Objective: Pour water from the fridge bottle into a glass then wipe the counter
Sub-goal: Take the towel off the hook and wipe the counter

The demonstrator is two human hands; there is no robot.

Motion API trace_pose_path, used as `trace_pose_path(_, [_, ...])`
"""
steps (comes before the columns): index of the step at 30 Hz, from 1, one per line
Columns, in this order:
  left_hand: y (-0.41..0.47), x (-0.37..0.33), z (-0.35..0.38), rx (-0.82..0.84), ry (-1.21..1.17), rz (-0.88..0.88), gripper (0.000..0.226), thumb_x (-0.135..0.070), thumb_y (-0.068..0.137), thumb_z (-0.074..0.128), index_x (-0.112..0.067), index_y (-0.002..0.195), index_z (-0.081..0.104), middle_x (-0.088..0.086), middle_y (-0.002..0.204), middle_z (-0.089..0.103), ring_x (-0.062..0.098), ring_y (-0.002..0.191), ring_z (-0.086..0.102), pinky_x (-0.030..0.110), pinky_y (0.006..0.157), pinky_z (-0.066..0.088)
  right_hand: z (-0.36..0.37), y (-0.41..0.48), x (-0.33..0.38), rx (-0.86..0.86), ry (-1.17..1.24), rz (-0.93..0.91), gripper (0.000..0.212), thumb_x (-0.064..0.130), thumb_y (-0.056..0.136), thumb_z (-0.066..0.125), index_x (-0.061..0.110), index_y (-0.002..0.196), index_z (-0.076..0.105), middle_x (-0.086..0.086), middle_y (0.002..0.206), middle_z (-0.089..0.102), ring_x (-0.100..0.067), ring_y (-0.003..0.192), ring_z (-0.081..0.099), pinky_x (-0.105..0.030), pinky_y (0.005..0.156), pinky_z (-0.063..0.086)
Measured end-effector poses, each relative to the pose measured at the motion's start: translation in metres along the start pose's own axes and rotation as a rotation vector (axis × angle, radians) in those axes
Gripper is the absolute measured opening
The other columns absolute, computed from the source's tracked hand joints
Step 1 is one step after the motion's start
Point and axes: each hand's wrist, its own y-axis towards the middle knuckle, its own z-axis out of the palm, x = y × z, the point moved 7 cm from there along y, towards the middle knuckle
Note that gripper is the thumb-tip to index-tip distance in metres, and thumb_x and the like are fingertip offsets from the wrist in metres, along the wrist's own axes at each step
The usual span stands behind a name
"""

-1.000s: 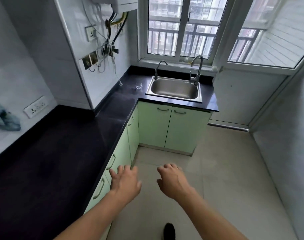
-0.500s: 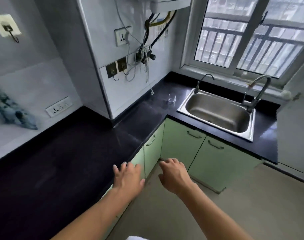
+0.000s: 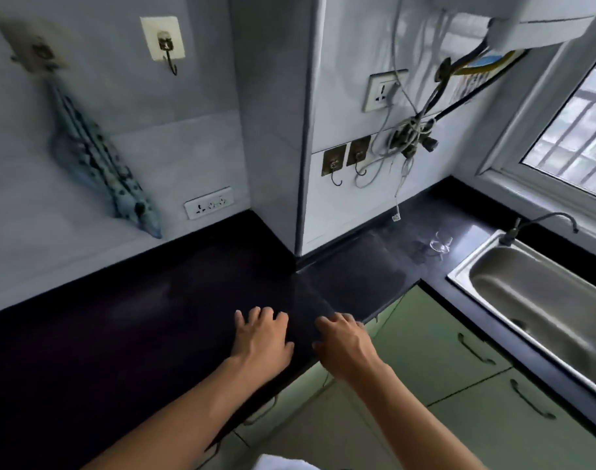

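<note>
Nearest, both hands are seen empty: left hand (image 3: 262, 340) palm-down over the black counter (image 3: 127, 320), fingers loosely spread; contact can't be confirmed. Right hand (image 3: 345, 346) is held at the counter edge, fingers loosely curled, nothing gripped. Farther back, a clear glass (image 3: 440, 245) is set just beside the sink (image 3: 540, 300). A cloth (image 3: 96, 157) is hung on the wall.

One head-worn wide-angle view looks forward and steeply down at the counter (image 3: 127, 320) corner from close above. The sink (image 3: 540, 300) lies to its right, the wall behind; edges bend and blur, so depth there is perhaps unreliable.
</note>
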Motion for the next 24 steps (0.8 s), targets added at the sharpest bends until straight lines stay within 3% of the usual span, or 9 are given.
trace_pose_path(3, [0.011, 0.033, -0.016, -0.026, -0.019, -0.075, 0.053, -0.051, 0.094, 0.056, -0.022, 0.137, 0.045, 0.005, 0.140, 0.050, 0.029, 0.135, 0.040, 0.060, 0.118, 0.021, -0.004, 0.038, 0.029, 0.033, -0.009, -0.093, 0.027, 0.042, 0.093, 0.054, 0.022, 0.112, 0.055, -0.002, 0.115, 0.058, -0.028, 0.118, 0.051, -0.039, 0.091, 0.042])
trace_pose_path(7, [0.030, 0.090, -0.044, -0.092, -0.054, -0.202, 0.049, -0.048, 0.094, 0.057, -0.022, 0.134, 0.049, 0.005, 0.136, 0.053, 0.028, 0.132, 0.044, 0.059, 0.116, 0.024, -0.021, 0.098, 0.076, 0.037, -0.020, -0.244, 0.044, 0.043, 0.094, 0.054, 0.023, 0.133, 0.052, -0.003, 0.129, 0.057, -0.028, 0.126, 0.048, -0.041, 0.101, 0.041])
trace_pose_path(10, [0.042, 0.138, -0.077, -0.167, -0.035, -0.307, 0.045, -0.045, 0.094, 0.056, -0.021, 0.132, 0.051, 0.005, 0.132, 0.056, 0.029, 0.127, 0.048, 0.058, 0.115, 0.027, -0.042, 0.140, 0.111, 0.032, -0.032, -0.357, 0.047, 0.042, 0.095, 0.055, 0.023, 0.137, 0.051, -0.004, 0.134, 0.056, -0.028, 0.129, 0.047, -0.041, 0.104, 0.040])
trace_pose_path(14, [0.056, 0.212, -0.160, -0.376, 0.033, -0.450, 0.039, -0.040, 0.094, 0.055, -0.017, 0.125, 0.059, 0.010, 0.121, 0.063, 0.033, 0.111, 0.058, 0.047, 0.099, 0.043, -0.085, 0.195, 0.159, -0.007, -0.054, -0.508, 0.047, 0.040, 0.096, 0.055, 0.020, 0.138, 0.051, -0.008, 0.134, 0.056, -0.030, 0.129, 0.047, -0.042, 0.105, 0.042])
trace_pose_path(18, [0.062, 0.281, -0.251, -0.601, 0.033, -0.578, 0.031, -0.027, 0.092, 0.057, -0.007, 0.116, 0.061, 0.021, 0.109, 0.065, 0.039, 0.098, 0.062, 0.042, 0.080, 0.046, -0.142, 0.246, 0.213, -0.126, -0.054, -0.643, 0.041, 0.038, 0.097, 0.055, 0.016, 0.132, 0.055, -0.011, 0.125, 0.060, -0.031, 0.118, 0.055, -0.041, 0.096, 0.047])
trace_pose_path(21, [0.066, 0.321, -0.300, -0.705, 0.059, -0.663, 0.028, -0.024, 0.093, 0.057, -0.005, 0.113, 0.059, 0.021, 0.103, 0.065, 0.040, 0.094, 0.063, 0.041, 0.076, 0.044, -0.185, 0.279, 0.258, -0.184, 0.029, -0.706, 0.044, 0.035, 0.098, 0.055, 0.016, 0.138, 0.053, -0.013, 0.124, 0.060, -0.031, 0.114, 0.056, -0.037, 0.091, 0.048])
trace_pose_path(24, [0.077, 0.347, -0.328, -0.752, 0.025, -0.700, 0.030, -0.028, 0.097, 0.054, -0.006, 0.116, 0.057, 0.018, 0.106, 0.065, 0.039, 0.097, 0.063, 0.040, 0.076, 0.043, -0.227, 0.304, 0.302, -0.219, 0.240, -0.753, 0.040, 0.031, 0.096, 0.061, 0.013, 0.131, 0.059, -0.014, 0.120, 0.064, -0.030, 0.111, 0.060, -0.029, 0.083, 0.044])
